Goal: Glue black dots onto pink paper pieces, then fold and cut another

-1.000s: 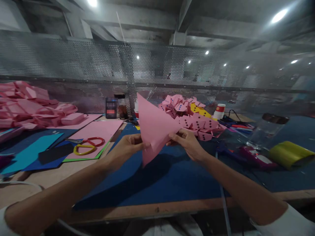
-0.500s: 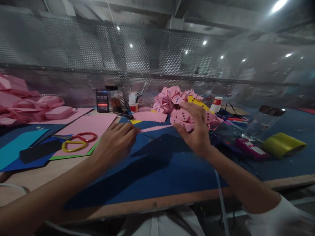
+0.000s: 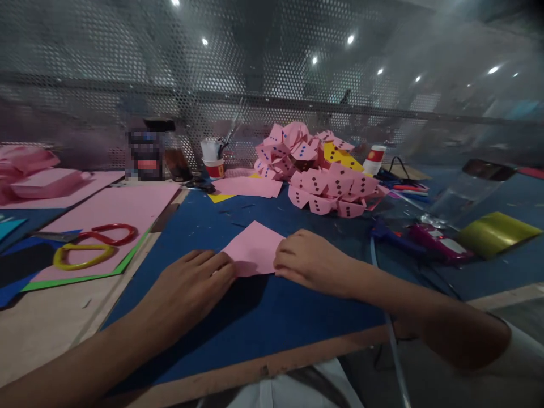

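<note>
A pink sheet of paper lies near the middle of the blue tabletop, one corner pointing away from me. At its left corner, my left hand is closed on the paper, its fingertips bent. My right hand grips the opposite corner with curled fingers. The near edge looks slightly raised or folded; the thumbs are mostly hidden. Just beyond stands a pile of folded pink paper pieces with dark and blue dots.
Scissors with red and yellow handles lie on pink and green sheets at the left. To the right are a blue glue gun, a magenta object, a yellow roll and a clear jar. Paper cups stand at the back.
The pink paper, earlier seen almost edge-on between my hands, now lies flatter with its face showing. My right hand has come down from near the pile to the paper's right corner. The view has tilted down.
</note>
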A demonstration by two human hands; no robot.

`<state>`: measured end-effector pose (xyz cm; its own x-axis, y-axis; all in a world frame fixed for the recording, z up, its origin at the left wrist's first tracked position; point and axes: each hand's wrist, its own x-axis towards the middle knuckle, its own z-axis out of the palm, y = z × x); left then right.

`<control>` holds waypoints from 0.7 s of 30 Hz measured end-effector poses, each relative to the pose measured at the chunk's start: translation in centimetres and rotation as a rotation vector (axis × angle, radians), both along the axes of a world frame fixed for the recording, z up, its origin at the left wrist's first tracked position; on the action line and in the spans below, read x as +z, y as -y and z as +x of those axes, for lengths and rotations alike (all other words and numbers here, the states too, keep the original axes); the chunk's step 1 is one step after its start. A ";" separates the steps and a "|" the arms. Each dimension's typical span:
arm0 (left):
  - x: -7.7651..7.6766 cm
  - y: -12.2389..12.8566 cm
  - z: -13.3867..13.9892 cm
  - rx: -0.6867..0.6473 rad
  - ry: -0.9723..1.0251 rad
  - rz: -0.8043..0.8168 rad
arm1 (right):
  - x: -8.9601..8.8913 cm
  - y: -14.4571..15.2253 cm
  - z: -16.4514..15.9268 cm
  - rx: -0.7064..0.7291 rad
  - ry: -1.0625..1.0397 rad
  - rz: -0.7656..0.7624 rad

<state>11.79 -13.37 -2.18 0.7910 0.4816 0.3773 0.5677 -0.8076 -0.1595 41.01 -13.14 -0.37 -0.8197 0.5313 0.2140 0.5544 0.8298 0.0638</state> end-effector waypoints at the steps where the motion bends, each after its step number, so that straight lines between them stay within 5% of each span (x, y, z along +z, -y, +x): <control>1: -0.2 -0.1 -0.1 -0.003 0.039 -0.024 | 0.0 0.0 0.0 -0.004 -0.001 -0.006; 8: -0.6 -0.4 -0.4 0.030 0.230 -0.302 | 0.4 0.1 0.0 -0.007 -0.023 -0.079; 21: -0.5 -0.4 0.3 0.138 0.278 -0.503 | 0.6 0.4 -0.5 -0.078 -0.138 -0.197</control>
